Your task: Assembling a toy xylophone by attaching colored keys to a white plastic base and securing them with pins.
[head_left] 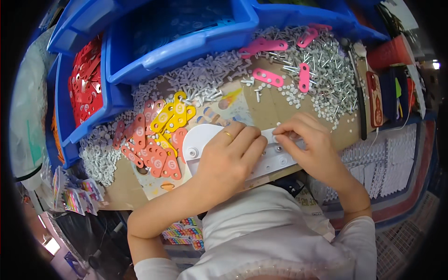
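Observation:
A long white plastic piece (198,138) with a rounded left end lies at the table's near edge in front of me. It has a small round fitting (192,152) at that end and dark metal studs toward its right part. My left hand (227,151), with a ring on one finger, is curled over the middle of the piece and holds it. Over its right part, my right hand (311,145) has thumb and fingertips pinched together; whatever they hold is too small to make out. Yellow (168,116) and coral-red (158,161) perforated strips are heaped left of the piece.
White plastic pegs (200,81) and metal screws (333,86) lie in wide piles beyond my hands, with pink strips (268,77) among them. Blue bins (182,53) line the back; one holds red strips (86,91). At right are a phone (374,99) and a tray of white parts (385,163).

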Action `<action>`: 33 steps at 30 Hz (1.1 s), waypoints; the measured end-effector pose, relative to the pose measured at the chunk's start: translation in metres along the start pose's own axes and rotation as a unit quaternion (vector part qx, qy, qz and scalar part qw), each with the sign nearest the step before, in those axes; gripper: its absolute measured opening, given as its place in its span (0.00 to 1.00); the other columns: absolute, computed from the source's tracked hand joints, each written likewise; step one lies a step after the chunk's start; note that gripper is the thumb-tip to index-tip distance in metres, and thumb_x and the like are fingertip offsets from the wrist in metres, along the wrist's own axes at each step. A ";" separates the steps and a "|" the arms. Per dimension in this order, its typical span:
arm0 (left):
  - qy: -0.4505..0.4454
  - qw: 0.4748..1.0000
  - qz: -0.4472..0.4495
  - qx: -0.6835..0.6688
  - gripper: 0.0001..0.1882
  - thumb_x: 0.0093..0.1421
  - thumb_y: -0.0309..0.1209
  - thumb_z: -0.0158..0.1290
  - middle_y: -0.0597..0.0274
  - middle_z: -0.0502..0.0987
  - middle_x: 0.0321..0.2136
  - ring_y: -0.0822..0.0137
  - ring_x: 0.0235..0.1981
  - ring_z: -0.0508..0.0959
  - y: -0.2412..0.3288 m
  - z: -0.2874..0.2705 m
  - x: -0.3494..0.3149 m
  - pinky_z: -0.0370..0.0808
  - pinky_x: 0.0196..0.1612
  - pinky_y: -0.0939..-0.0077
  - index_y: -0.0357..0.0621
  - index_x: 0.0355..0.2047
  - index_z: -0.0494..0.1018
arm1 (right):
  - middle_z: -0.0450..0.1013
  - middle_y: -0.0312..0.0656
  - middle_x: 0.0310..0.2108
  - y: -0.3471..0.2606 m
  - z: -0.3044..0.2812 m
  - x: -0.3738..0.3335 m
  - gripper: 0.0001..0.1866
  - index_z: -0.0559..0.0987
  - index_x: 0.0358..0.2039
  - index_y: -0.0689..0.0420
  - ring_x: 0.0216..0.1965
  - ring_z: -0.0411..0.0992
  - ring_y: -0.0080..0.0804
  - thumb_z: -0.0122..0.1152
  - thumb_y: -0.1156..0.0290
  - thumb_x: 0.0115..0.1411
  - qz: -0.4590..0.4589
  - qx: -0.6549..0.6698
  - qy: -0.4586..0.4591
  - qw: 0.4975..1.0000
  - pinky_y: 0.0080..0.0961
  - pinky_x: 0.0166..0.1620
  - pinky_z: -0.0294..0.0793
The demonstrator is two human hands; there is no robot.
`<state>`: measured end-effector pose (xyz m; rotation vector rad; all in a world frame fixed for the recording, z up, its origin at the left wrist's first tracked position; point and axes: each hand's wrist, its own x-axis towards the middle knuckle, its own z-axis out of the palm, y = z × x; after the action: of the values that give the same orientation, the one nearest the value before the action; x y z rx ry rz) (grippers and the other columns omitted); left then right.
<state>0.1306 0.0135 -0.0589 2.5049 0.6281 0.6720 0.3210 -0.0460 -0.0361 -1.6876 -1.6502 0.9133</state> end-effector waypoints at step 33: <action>0.178 0.916 -0.245 0.264 0.12 0.44 0.23 0.56 0.57 0.75 0.34 0.55 0.41 0.72 -0.043 -0.099 -0.118 0.70 0.43 0.59 0.41 0.32 0.77 | 0.69 0.47 0.39 -0.020 0.015 0.005 0.10 0.73 0.33 0.62 0.39 0.71 0.40 0.54 0.86 0.49 -0.121 -0.198 0.057 0.971 0.27 0.41 0.71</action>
<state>-0.0288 0.0159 -0.0463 2.5174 1.7037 0.8492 0.2966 -0.0407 -0.0287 -1.6981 -2.0000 0.3793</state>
